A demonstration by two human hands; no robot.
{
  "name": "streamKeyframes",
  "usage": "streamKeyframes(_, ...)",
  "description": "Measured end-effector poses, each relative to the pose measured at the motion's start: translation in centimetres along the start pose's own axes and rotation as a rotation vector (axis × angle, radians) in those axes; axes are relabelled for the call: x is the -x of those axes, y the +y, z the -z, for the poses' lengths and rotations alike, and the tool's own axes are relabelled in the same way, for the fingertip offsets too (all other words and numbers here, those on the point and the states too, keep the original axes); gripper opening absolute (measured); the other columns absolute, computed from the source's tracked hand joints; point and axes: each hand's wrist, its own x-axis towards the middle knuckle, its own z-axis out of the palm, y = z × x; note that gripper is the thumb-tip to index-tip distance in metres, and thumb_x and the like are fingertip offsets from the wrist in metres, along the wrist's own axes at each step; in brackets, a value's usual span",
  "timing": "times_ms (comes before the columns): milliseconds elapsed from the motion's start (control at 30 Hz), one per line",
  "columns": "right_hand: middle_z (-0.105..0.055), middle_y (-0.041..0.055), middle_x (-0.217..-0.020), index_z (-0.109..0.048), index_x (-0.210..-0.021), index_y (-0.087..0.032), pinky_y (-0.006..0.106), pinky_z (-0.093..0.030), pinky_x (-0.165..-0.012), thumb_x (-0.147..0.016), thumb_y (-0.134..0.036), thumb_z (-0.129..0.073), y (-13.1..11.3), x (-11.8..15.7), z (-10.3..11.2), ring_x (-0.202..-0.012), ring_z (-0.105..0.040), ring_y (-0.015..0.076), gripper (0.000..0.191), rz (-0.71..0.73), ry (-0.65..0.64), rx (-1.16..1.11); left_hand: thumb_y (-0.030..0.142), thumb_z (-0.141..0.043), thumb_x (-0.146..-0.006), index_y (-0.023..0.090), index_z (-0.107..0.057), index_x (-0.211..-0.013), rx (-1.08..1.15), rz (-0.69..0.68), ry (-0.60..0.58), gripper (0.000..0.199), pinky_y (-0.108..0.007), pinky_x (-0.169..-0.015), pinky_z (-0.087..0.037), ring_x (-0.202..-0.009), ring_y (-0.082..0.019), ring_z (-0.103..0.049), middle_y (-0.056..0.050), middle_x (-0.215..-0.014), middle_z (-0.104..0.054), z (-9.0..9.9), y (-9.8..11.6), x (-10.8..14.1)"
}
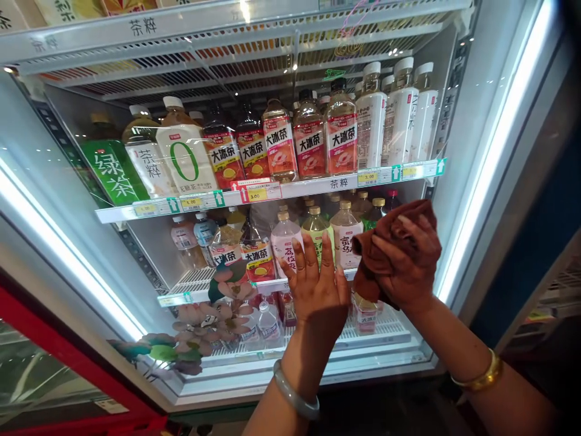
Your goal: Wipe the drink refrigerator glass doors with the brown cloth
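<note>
My left hand (pixel 318 290) is raised with its fingers spread, its palm toward the glass door of a lit drinks cooler, in front of the pink-labelled bottle (pixel 287 239) and its neighbours. Nothing is held in it, and a pale bangle (pixel 295 390) circles the wrist. To its right, my right hand (pixel 411 266) grips a bunched brown cloth (pixel 374 260) near the right side of the door. A gold bangle (pixel 481 372) is on that wrist. Whether the hands touch the glass cannot be made out.
Bottles fill the shelves behind the glass, above a shelf edge (pixel 313 186) with price tags. Flower decoration (pixel 227 309) shows at the lower left. A red frame (pixel 68 357) stands at left, and a bright light strip (pixel 494 145) runs down the right.
</note>
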Motion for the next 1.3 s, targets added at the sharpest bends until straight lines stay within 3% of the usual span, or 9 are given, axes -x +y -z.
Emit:
streamKeyframes(200, -0.041, 0.01, -0.161, -0.059, -0.145, -0.035, 0.07, -0.034, -0.124, -0.086, -0.026, -0.071, -4.8, -5.9, -2.9, -0.154, -0.034, 0.0441, 0.06, -0.156, 0.082, 0.011, 0.024, -0.05, -0.103, 0.02, -0.011, -0.171, 0.013, -0.046, -0.001, 0.079, -0.048, -0.137, -0.001, -0.166, -0.023, 0.0, -0.006, -0.178, -0.008, 1.6, -2.4, -0.8)
streamKeyframes(367, -0.042, 0.0088, -0.161, -0.059, -0.143, -0.037, 0.063, -0.035, -0.127, -0.086, -0.036, -0.076, -8.4, -3.5, -3.3, -0.157, -0.032, 0.0372, 0.06, -0.001, -0.066, 0.0, 0.021, -0.045, -0.104, 0.02, -0.007, -0.171, 0.003, -0.029, 0.036, 0.077, -0.054, -0.136, 0.002, -0.166, -0.026, -0.001, -0.009, -0.178, -0.009, 2.7, -4.9, -1.3)
streamKeyframes(533, -0.055, 0.0037, -0.147, -0.069, -0.127, -0.037, 0.06, -0.044, -0.123, -0.085, -0.032, -0.077, -6.4, 1.1, -1.8, -0.147, -0.045, 0.0317, 0.043, 0.22, -0.102, -0.082, 0.02, -0.047, -0.104, 0.021, -0.006, -0.171, -0.004, -0.077, 0.032, 0.078, -0.05, -0.137, -0.006, -0.166, -0.025, -0.006, -0.008, -0.177, -0.011, 3.9, -7.6, -0.9)
streamKeyframes(667, -0.052, 0.0074, -0.153, -0.069, -0.129, -0.032, 0.062, -0.045, -0.12, -0.084, -0.032, -0.08, -5.4, -1.8, -2.6, -0.148, -0.046, 0.0373, 0.047, 0.094, 0.027, -0.057, 0.021, -0.048, -0.104, 0.02, -0.007, -0.171, -0.004, -0.093, 0.011, 0.079, -0.048, -0.137, -0.004, -0.166, -0.023, -0.004, -0.006, -0.178, -0.007, 4.6, -9.0, -0.2)
streamKeyframes(800, -0.043, 0.0109, -0.161, -0.064, -0.136, -0.028, 0.069, -0.035, -0.123, -0.09, -0.032, -0.073, -9.6, -7.4, -5.3, -0.156, -0.034, 0.0407, 0.047, -0.137, 0.083, 0.017, 0.018, -0.05, -0.102, 0.022, -0.006, -0.171, 0.006, -0.068, -0.009, 0.082, -0.051, -0.137, -0.005, -0.166, -0.024, -0.003, -0.006, -0.178, -0.007, 5.2, -9.9, 0.0)
streamKeyframes(867, -0.04, 0.0113, -0.164, -0.062, -0.138, -0.029, 0.067, -0.033, -0.125, -0.089, -0.036, -0.075, -12.2, -8.3, -6.4, -0.158, -0.031, 0.0394, 0.051, -0.09, 0.034, 0.019, 0.014, -0.05, -0.1, 0.023, -0.005, -0.171, 0.02, -0.034, -0.015, 0.085, -0.053, -0.137, -0.004, -0.166, -0.025, -0.003, -0.006, -0.178, -0.009, 5.6, -10.4, -0.2)
streamKeyframes(967, -0.042, 0.0086, -0.164, -0.06, -0.141, -0.033, 0.063, -0.031, -0.128, -0.089, -0.038, -0.077, -14.7, -6.0, -6.5, -0.159, -0.03, 0.0339, 0.055, 0.063, -0.065, -0.051, 0.012, -0.047, -0.1, 0.024, -0.005, -0.171, 0.01, 0.006, 0.016, 0.084, -0.052, -0.137, -0.001, -0.167, -0.024, -0.005, -0.006, -0.178, -0.011, 6.1, -11.5, -0.6)
streamKeyframes(1133, -0.055, 0.0016, -0.153, -0.063, -0.135, -0.037, 0.057, -0.034, -0.13, -0.095, -0.029, -0.068, -13.0, -0.4, -4.4, -0.154, -0.039, 0.0265, 0.042, 0.275, -0.158, -0.168, 0.018, -0.047, -0.104, 0.026, -0.008, -0.171, -0.025, 0.017, 0.074, 0.078, -0.051, -0.137, 0.0, -0.166, -0.023, -0.007, -0.007, -0.177, -0.018, 6.8, -13.5, -0.4)
streamKeyframes(1300, -0.047, 0.0069, -0.162, -0.067, -0.134, -0.031, 0.057, -0.036, -0.129, -0.088, -0.032, -0.077, -12.9, -4.8, -6.0, -0.155, -0.038, 0.0356, 0.047, 0.12, -0.006, -0.081, 0.019, -0.046, -0.105, 0.025, -0.01, -0.171, -0.023, 0.036, 0.065, 0.076, -0.052, -0.137, -0.001, -0.166, -0.022, -0.007, -0.007, -0.177, -0.02, 7.3, -14.4, -0.1)
